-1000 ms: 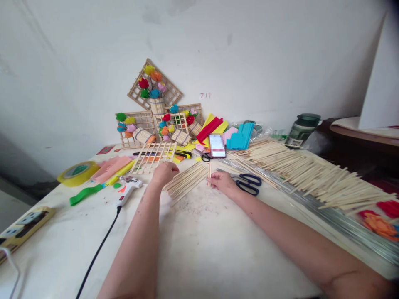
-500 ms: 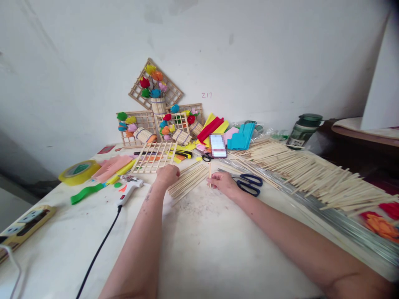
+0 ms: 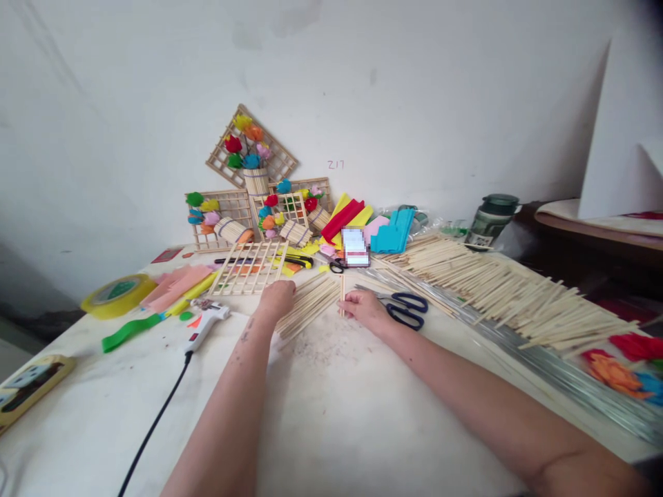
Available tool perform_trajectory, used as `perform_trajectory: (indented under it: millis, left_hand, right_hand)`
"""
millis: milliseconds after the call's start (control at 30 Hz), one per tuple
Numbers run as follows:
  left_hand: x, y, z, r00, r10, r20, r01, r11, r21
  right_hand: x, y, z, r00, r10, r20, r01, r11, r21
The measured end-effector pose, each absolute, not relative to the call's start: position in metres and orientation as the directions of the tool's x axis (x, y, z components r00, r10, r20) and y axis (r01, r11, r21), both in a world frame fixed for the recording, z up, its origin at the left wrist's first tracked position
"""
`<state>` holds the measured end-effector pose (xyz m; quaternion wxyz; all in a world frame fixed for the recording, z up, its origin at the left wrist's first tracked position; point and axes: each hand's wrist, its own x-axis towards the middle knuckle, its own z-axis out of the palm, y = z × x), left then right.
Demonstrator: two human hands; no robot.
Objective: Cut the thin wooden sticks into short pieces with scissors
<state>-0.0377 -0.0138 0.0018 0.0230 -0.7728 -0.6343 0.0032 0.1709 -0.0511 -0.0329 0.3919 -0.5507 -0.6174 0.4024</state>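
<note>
Stick row, flanked
At its left my left hand curled, hold unclear; rightward, my right hand pinched thin sticks.

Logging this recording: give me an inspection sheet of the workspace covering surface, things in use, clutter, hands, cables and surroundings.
Surface: pale table, dark specks scattered in front of the sticks.
Things in use: loose sticks lying roughly side by side between the hands.
Clutter: scissors beside the right hand; phone, glue gun, tape roll, large stick pile around.
Hands: right pinches thin sticks; left hand is beside the loose sticks, its grip hidden.
Cables: black cord runs from glue gun past the bottom edge.
Surroundings: white wall behind, flower decorations against it; green bottle back right.
</note>
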Motion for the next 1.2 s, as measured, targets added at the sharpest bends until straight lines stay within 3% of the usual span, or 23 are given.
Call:
perform_trajectory:
  millis: [133, 233, 300, 400, 467, 533, 800, 1200]
  left_hand:
    - [-0.041, -0.01, 0.003, 0.216, 0.973, 0.085, 0.976, -0.216, -0.011]
    - [-0.044, -0.01, 0.015, 0.153, 0.962, 0.225, 0.979, -0.179, 0.096]
    - [-0.042, -0.012, 0.025, 0.091, 0.949, 0.302, 0.957, -0.167, 0.237]
    - [-0.031, -0.017, 0.035, 0.037, 0.969, 0.243, 0.775, -0.181, 0.605]
    - [-0.02, -0.02, 0.034, 0.131, 0.975, 0.178, 0.545, -0.221, 0.809]
    - [-0.006, -0.023, 0.027, 0.227, 0.964, 0.14, 0.359, -0.216, 0.908]
    - [0.025, -0.027, -0.006, 0.357, 0.932, -0.056, 0.129, 0.01, 0.992]
    - [0.026, -0.025, -0.013, 0.397, 0.918, -0.006, 0.131, -0.05, 0.99]
  right_hand:
    - [0.171, -0.051, -0.032, -0.085, 0.996, 0.027, 0.367, 0.057, -0.928]
    - [0.171, -0.053, -0.031, -0.071, 0.997, 0.018, 0.371, 0.043, -0.928]
    - [0.171, -0.053, -0.031, -0.067, 0.997, 0.033, 0.375, 0.056, -0.925]
    - [0.172, -0.051, -0.034, -0.058, 0.995, 0.076, 0.372, 0.093, -0.923]
    - [0.173, -0.047, -0.037, -0.059, 0.994, 0.097, 0.361, 0.112, -0.926]
    - [0.176, -0.044, -0.04, -0.078, 0.992, 0.098, 0.348, 0.119, -0.93]
    - [0.186, -0.036, -0.048, -0.168, 0.979, 0.115, 0.381, 0.172, -0.908]
    - [0.19, -0.035, -0.044, -0.298, 0.947, 0.117, 0.435, 0.244, -0.866]
